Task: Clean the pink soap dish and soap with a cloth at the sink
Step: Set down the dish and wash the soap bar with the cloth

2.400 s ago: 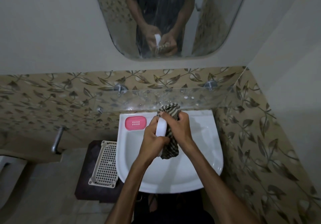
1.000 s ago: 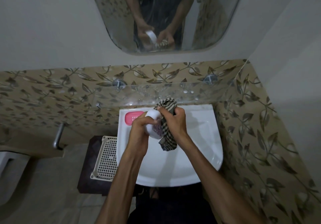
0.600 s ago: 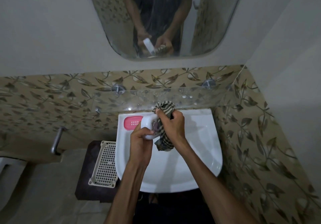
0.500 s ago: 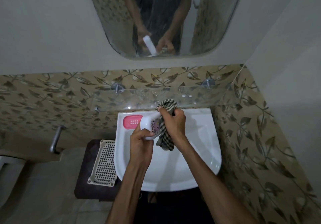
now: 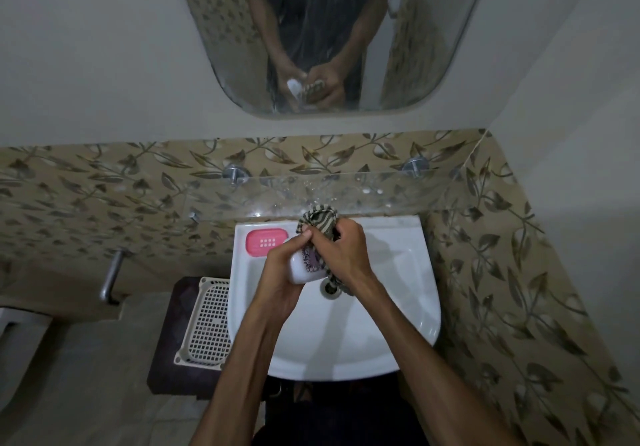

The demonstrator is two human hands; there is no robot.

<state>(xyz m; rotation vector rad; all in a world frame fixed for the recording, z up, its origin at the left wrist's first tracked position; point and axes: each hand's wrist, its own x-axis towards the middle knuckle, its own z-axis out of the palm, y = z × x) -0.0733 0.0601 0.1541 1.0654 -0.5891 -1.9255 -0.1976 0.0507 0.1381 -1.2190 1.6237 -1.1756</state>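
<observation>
Over the sink (image 5: 408,307), left hand (image 5: 280,279) holds soap (image 5: 304,271); right hand (image 5: 346,255) apparently grips cloth (image 5: 318,220).

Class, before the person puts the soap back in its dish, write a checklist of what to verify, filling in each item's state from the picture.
1. Left hand grips the white soap bar securely: ok.
2. Right hand holds the striped cloth against the soap: ok.
3. Pink plastic soap dish sits empty on the white ceramic sink ledge: ok.
4. Soap held over the basin: ok.
5. Soap wiped clean all round: cannot tell.
6. Dish already wiped: cannot tell.
</observation>
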